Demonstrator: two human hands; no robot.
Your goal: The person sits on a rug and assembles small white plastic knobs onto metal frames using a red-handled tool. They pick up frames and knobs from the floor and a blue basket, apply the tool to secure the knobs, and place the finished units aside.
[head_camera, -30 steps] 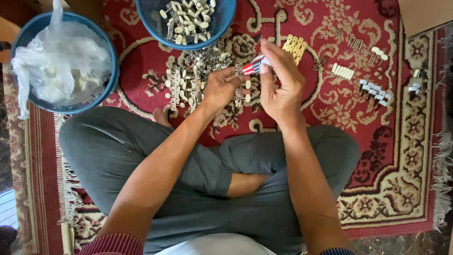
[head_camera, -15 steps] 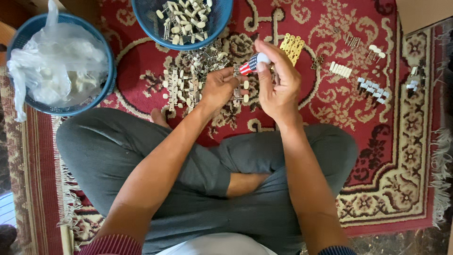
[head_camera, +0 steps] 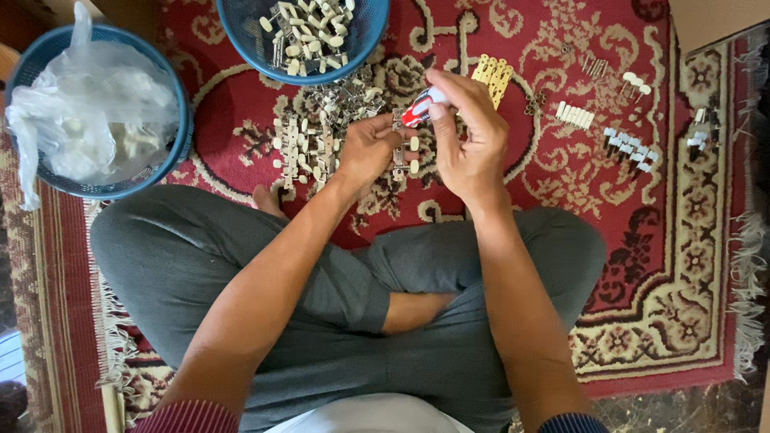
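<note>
Red patterned rug (head_camera: 666, 265), person seated cross-legged. Blue basket (head_camera: 172, 104) at left holds a clear plastic bag (head_camera: 88, 112). Second blue basket (head_camera: 365, 32) at top holds small cream-knobbed metal parts (head_camera: 309, 32); more lie loose on the rug. Right hand (head_camera: 469, 136) clamped on a red-and-white tool (head_camera: 419, 108), long axis slanting, tip down-left. Left hand (head_camera: 365, 148) pinches a metal strip (head_camera: 398, 144) just beside the tip.

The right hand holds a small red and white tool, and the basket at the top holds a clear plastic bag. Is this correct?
Not quite. In the head view the right hand does hold the red and white tool, but the top basket holds small white-knobbed metal parts; the plastic bag fills the left basket.
</note>
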